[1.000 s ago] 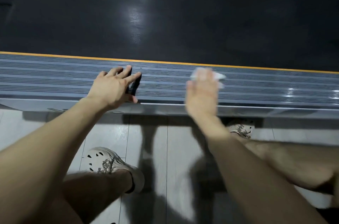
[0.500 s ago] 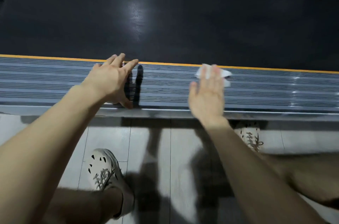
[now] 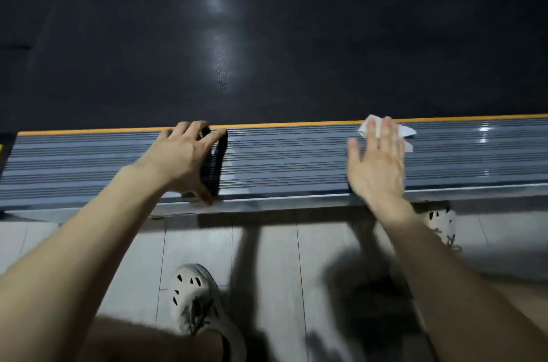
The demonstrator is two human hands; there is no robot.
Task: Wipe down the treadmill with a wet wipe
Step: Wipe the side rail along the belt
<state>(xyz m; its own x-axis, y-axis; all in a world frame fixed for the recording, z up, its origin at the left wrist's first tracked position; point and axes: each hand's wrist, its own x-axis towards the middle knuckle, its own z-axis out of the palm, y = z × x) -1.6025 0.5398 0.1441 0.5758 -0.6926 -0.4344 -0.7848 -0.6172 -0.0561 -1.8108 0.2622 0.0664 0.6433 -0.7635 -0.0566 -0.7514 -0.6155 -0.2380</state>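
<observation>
Two wide grips on the side rail: left hand braces empty, right hand presses the wet wipe flat; stroking along the grooves should clean best.

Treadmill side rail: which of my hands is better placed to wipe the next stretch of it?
Right. The right hand presses the wet wipe flat on the ribbed side rail with straight fingers. The left hand has no wipe; it only rests on the rail, farther left, likely bracing.
</observation>
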